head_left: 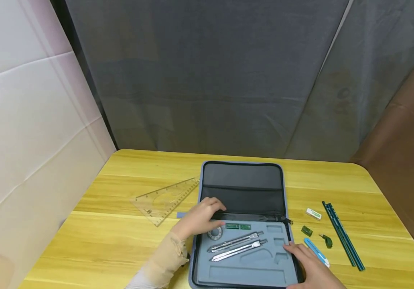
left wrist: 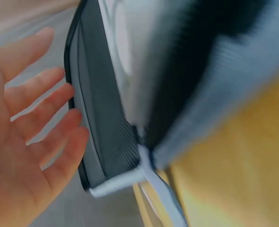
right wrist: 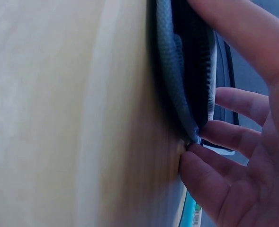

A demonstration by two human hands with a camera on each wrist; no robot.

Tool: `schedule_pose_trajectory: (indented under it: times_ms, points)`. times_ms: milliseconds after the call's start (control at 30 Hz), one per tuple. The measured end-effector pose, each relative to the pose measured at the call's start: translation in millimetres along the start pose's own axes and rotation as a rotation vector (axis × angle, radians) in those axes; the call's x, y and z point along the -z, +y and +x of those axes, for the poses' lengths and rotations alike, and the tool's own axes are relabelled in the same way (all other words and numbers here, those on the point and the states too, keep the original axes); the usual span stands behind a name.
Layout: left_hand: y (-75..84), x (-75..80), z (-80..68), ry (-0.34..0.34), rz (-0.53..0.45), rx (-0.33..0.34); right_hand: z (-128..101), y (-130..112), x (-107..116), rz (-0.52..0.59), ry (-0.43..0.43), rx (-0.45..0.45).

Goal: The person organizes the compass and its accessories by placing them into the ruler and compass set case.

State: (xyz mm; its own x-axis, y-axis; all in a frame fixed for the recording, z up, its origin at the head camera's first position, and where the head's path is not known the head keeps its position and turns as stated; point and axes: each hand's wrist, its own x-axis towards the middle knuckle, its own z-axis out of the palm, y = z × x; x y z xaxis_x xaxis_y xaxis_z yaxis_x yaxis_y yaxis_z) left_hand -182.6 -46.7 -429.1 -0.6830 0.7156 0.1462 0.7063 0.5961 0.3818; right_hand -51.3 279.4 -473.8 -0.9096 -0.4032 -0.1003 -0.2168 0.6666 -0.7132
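Observation:
An unzipped case lies flat with its dark lid folded back and a grey moulded tray in its near half. Two silver compasses lie slantwise in the tray, below two small green pieces and a round ring-like piece. My left hand hovers over the case's left side near the fold, fingers loosely spread and holding nothing. At the case's right edge, my right hand rests with relaxed fingers touching the rim, its thumb apart from them.
A clear set square lies left of the case, beside a blue strip. To the right are a white eraser, a dark green block, a small green piece, a light-blue cutter and several dark green pencils.

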Motion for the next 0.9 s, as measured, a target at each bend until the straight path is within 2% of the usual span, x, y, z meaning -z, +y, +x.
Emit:
schedule_pose_trajectory:
  times_ms: [133,233,333,600,900]
  points:
    - [-8.5,-0.5,-17.5,0.008,-0.070,0.083,0.3,-0.1,-0.2,-0.004,0.006,-0.001]
    - [-12.9,-0.5,-28.7,-0.021,-0.134,0.171,0.4,-0.8,-0.1,-0.008,0.011,0.001]
    - [-16.2,-0.6,-37.1,-0.060,-0.185,0.221,0.8,-1.4,0.0,-0.002,0.010,0.000]
    - [-21.3,-5.1,-48.0,-0.081,-0.225,0.221,3.3,-3.6,2.3,-0.052,-0.008,-0.007]
    - [-21.5,-7.5,-53.2,-0.105,-0.241,0.201,4.4,-4.8,4.6,-0.122,-0.026,-0.009]
